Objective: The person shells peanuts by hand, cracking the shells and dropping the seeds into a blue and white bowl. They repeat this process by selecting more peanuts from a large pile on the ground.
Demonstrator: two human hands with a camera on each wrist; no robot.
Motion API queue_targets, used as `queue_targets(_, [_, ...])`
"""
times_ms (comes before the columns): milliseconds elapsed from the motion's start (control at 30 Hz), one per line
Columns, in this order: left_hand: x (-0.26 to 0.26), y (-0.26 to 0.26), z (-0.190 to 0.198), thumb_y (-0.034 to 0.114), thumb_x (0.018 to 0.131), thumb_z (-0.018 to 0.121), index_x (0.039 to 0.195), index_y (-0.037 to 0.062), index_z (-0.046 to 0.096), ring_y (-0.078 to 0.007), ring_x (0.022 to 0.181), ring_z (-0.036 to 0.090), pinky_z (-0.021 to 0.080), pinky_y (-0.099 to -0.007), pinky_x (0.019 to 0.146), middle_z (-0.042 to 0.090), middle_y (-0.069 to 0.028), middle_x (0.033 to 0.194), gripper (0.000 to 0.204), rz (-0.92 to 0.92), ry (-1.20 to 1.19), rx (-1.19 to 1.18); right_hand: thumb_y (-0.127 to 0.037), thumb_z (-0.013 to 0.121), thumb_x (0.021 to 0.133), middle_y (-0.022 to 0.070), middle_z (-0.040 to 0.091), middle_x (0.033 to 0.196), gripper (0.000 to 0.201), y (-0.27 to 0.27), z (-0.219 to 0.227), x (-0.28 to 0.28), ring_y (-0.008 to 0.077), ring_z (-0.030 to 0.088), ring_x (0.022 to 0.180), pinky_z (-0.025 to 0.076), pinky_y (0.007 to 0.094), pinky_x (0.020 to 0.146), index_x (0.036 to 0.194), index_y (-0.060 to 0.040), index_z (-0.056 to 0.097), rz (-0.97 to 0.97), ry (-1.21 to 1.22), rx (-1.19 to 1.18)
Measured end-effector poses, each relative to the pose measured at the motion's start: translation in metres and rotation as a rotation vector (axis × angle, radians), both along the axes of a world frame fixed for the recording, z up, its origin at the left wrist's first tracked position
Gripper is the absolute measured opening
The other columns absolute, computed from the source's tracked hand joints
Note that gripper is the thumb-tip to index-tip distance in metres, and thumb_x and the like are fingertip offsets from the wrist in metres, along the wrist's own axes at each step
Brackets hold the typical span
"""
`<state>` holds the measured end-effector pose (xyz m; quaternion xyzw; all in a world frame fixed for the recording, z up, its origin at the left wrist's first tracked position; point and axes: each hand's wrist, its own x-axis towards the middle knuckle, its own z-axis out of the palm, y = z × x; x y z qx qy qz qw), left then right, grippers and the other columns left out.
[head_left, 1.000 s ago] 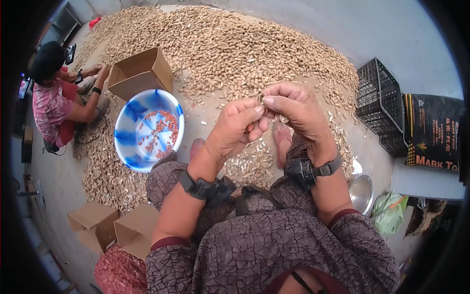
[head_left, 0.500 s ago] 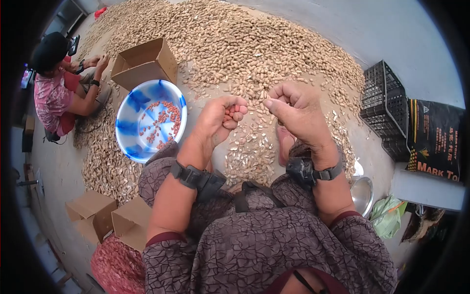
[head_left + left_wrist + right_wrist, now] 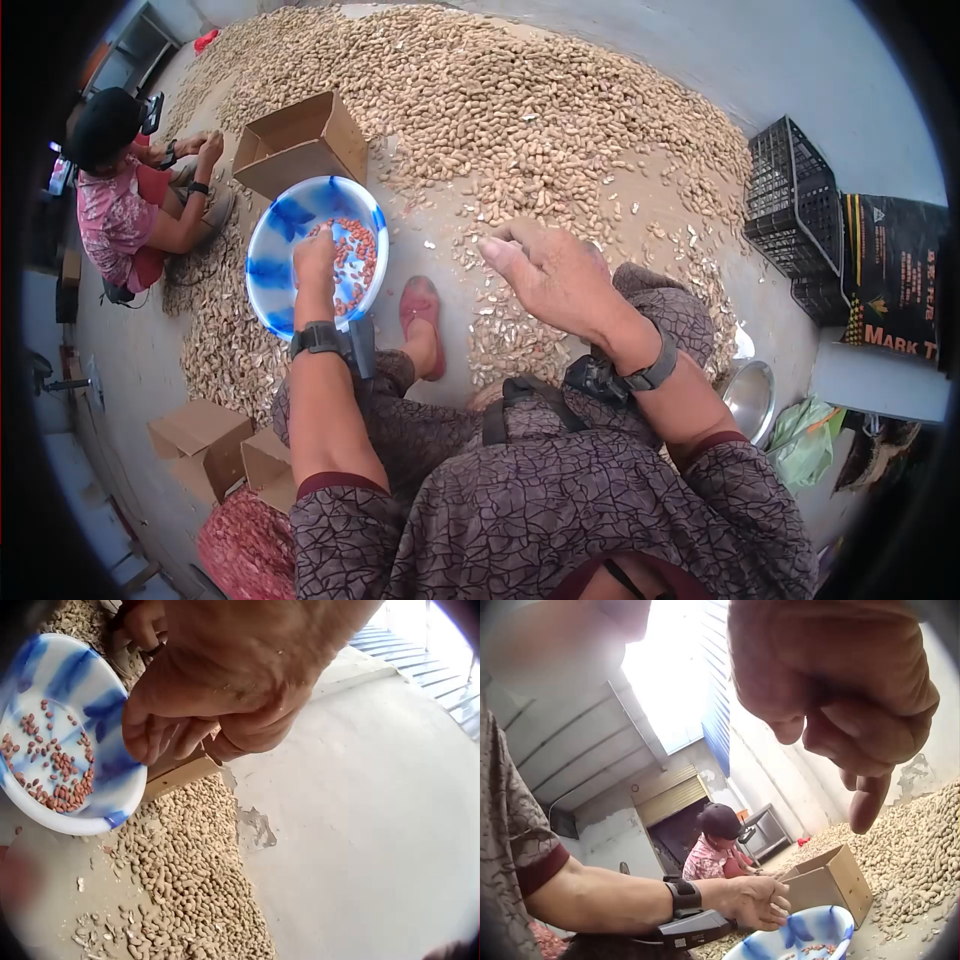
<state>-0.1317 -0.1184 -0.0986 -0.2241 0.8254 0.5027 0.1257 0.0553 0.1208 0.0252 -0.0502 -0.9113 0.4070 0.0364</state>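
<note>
My left hand (image 3: 315,258) is over a blue-and-white basin (image 3: 262,262). Reddish shelled peanuts (image 3: 362,245) lie scattered on the basin's bottom. From the left wrist, the fingers (image 3: 139,731) of that hand hang loosely bent near the basin's rim, and no kernel shows in them. My right hand (image 3: 555,275) hovers above a patch of broken peanut shells (image 3: 510,335), thumb out in front. In the right wrist view one of its fingers (image 3: 868,802) points down while others bend, with nothing visible between them.
A big heap of unshelled peanuts (image 3: 480,110) spreads across the floor ahead. Beside the basin stands an open cardboard box (image 3: 335,150). Another person (image 3: 130,200) squats at the left. To the right are black crates (image 3: 795,200), a printed sack (image 3: 895,270) and a metal bowl (image 3: 750,400).
Both hands worked close together a second ago, then parted with kernels in the left. The left hand has since swung left over the basin; the right has shifted slightly left and lower.
</note>
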Motion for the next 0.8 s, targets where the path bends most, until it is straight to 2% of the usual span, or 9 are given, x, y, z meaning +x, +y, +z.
queue_targets(67, [0.008, 0.027, 0.008, 0.028, 0.085, 0.054, 0.105, -0.0022, 0.058, -0.0117, 0.076, 0.056, 0.043, -0.0252, 0.064, 0.060, -0.0052, 0.090, 0.037, -0.238, 0.181, 0.297, -0.041, 0.041, 0.088, 0.0157, 0.056, 0.061, 0.047, 0.010, 0.008, -0.003, 0.0222, 0.055, 0.050, 0.043, 0.0341, 0.048, 0.080, 0.0036, 0.055, -0.118, -0.119, -0.449])
queue_targets(100, [0.028, 0.052, 0.036, 0.024, 0.088, 0.051, 0.103, 0.0018, 0.058, -0.0125, 0.082, 0.057, 0.044, -0.0234, 0.068, 0.060, -0.0055, 0.092, 0.028, -0.351, 0.235, 0.423, -0.041, 0.041, 0.088, 0.0157, 0.056, 0.061, 0.047, 0.014, 0.012, -0.003, 0.0222, 0.055, 0.050, 0.043, 0.0341, 0.048, 0.080, 0.0036, 0.055, -0.133, -0.110, -0.449])
queue_targets(167, [0.065, 0.089, 0.087, 0.020, 0.087, 0.051, 0.103, 0.0001, 0.058, -0.0130, 0.085, 0.057, 0.044, -0.0238, 0.072, 0.060, -0.0054, 0.095, 0.027, -0.667, 0.303, 0.540, -0.049, 0.026, 0.090, 0.0103, 0.059, 0.070, 0.058, 0.022, 0.017, -0.002, 0.0053, 0.042, 0.043, 0.032, 0.0185, 0.036, 0.103, 0.0024, 0.050, -0.180, -0.230, -0.706])
queue_targets(267, [0.102, 0.120, 0.120, 0.010, 0.083, 0.054, 0.102, -0.0018, 0.058, -0.0121, 0.082, 0.057, 0.044, -0.0248, 0.070, 0.060, -0.0042, 0.093, 0.023, -1.076, 0.574, 0.571, -0.050, 0.024, 0.091, 0.0055, 0.054, 0.066, 0.059, 0.026, 0.011, -0.005, 0.0040, 0.039, 0.043, 0.029, 0.0170, 0.034, 0.102, 0.0018, 0.049, -0.189, -0.168, -0.832])
queue_targets(367, [0.121, 0.139, 0.133, 0.004, 0.081, 0.055, 0.099, -0.0023, 0.058, -0.0109, 0.077, 0.056, 0.045, -0.0249, 0.067, 0.059, -0.0029, 0.090, 0.020, -1.250, 0.689, 0.408, -0.049, 0.023, 0.091, 0.0007, 0.049, 0.063, 0.057, 0.029, -0.002, -0.008, 0.0036, 0.038, 0.046, 0.027, 0.0168, 0.036, 0.103, 0.0001, 0.050, -0.231, -0.131, -0.913])
queue_targets(500, [0.123, 0.148, 0.128, 0.002, 0.081, 0.054, 0.094, -0.0027, 0.057, -0.0092, 0.071, 0.053, 0.045, -0.0234, 0.063, 0.058, -0.0033, 0.086, 0.015, -1.241, 0.640, 0.427, -0.050, 0.023, 0.091, 0.0017, 0.050, 0.064, 0.057, 0.033, -0.004, -0.006, 0.0046, 0.041, 0.047, 0.029, 0.0162, 0.036, 0.100, -0.0005, 0.051, -0.274, -0.094, -0.872])
queue_targets(567, [0.121, 0.150, 0.121, 0.003, 0.082, 0.054, 0.093, -0.0035, 0.055, -0.0076, 0.067, 0.052, 0.044, -0.0208, 0.062, 0.058, -0.0042, 0.082, 0.013, -1.062, 0.259, 0.740, -0.053, 0.022, 0.089, 0.0044, 0.053, 0.063, 0.061, 0.033, 0.002, -0.005, 0.0076, 0.045, 0.043, 0.034, 0.0174, 0.033, 0.093, 0.0003, 0.052, -0.249, -0.106, -1.004])
queue_targets(700, [0.113, 0.150, 0.120, 0.006, 0.084, 0.052, 0.092, -0.0012, 0.055, -0.0064, 0.067, 0.054, 0.041, -0.0181, 0.056, 0.059, -0.0042, 0.080, 0.011, -0.641, 0.222, 0.899, -0.032, 0.044, 0.088, 0.0075, 0.057, 0.071, 0.036, 0.039, 0.018, -0.001, 0.0076, 0.052, 0.050, 0.038, 0.0163, 0.036, 0.094, 0.0019, 0.053, -0.268, 0.078, -0.941])
queue_targets(800, [0.111, 0.151, 0.113, 0.008, 0.086, 0.050, 0.094, -0.0005, 0.055, -0.0068, 0.066, 0.053, 0.041, -0.0177, 0.055, 0.058, -0.0034, 0.078, 0.013, -0.575, 0.166, 1.022, -0.016, 0.055, 0.082, 0.0064, 0.059, 0.075, 0.025, 0.041, 0.023, 0.006, 0.0066, 0.055, 0.057, 0.041, 0.0155, 0.042, 0.098, 0.0021, 0.054, -0.253, 0.085, -0.903])
